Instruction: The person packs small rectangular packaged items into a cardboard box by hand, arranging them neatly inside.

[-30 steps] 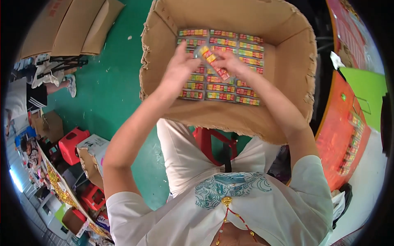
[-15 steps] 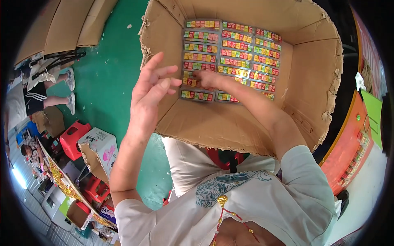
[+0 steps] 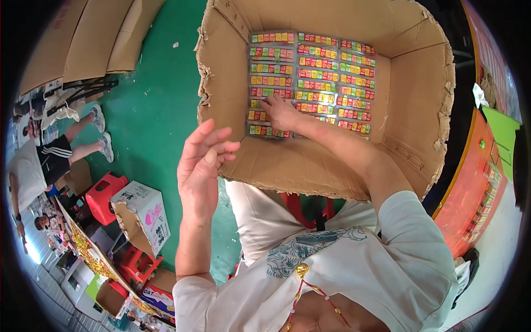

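A large open cardboard box with torn rims stands in front of me. Inside lie rows of small colourful packs, red, yellow, green and pink, in three columns of clear plastic trays. My right hand reaches down into the box, its fingers apart and the tips on the packs low in the left column. Its palm and part of the middle column beneath the forearm are hidden. My left hand is raised by the box's near left corner, palm facing right, fingers loosely bent and apart, holding nothing.
Flattened cardboard leans at the far left above the green floor. Red stools and a white carton stand left, beside a cluttered table. A person in black shorts stands behind. An orange-red panel is at the right.
My left hand has dropped lower, from beside the box wall to its near corner. My right hand stays over the same packs, its fingers shifted slightly. The whole view has shifted a little.
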A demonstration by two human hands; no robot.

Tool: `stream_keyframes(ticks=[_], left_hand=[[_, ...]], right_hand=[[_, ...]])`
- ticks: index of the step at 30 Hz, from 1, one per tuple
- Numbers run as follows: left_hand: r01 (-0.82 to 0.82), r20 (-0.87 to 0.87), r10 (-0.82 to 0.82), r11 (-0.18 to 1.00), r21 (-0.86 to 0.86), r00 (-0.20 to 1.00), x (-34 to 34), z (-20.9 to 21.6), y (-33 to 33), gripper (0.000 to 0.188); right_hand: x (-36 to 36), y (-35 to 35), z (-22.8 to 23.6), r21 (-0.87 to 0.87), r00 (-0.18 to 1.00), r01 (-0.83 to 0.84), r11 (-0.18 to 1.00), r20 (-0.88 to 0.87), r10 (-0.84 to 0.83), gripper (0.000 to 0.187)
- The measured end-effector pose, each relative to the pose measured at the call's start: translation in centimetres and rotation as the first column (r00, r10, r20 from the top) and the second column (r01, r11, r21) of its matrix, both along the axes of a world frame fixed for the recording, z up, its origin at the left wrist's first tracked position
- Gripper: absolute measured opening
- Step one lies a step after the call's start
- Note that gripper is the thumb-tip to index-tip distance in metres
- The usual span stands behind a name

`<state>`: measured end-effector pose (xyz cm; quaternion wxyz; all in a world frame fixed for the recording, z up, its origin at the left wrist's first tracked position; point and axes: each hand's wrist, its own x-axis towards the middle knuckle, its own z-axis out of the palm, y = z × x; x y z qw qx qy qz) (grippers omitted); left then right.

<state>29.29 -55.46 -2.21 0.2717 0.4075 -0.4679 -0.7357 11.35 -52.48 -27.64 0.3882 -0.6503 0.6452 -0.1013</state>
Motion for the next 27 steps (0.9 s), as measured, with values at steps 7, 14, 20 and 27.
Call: stream_keyframes(ticks=[7, 14, 20, 27], left_hand=[[0.000, -0.041, 0.000, 1.000, -0.012, 0.999, -1.1, 1.4, 2.1, 0.046], [0.231, -0.277, -0.230, 0.973, -0.028, 0.933, -6.0, 2.8, 11.2, 0.046], [0.674, -0.322, -0.611, 0.727, 0.134, 0.723, -13.1, 4.2, 24.9, 0.037], [0.961, -0.333, -0.905, 0.275, 0.018, 0.265, -19.9, 4.9, 35.7, 0.042]], right_hand=[[-2.2, 1.2, 3.4, -0.134, 0.973, 0.098, 0.986, -0.193, -0.123, 0.049], [-9.7, 8.5, 19.4, -0.427, 0.937, 0.254, 0.868, -0.114, -0.330, 0.040], [-17.8, 31.4, 29.4, -0.793, 0.540, 0.437, 0.424, -0.145, -0.829, 0.034], [-28.7, 61.8, 30.4, -0.932, -0.483, 0.360, -0.047, -0.143, -0.864, 0.051]])
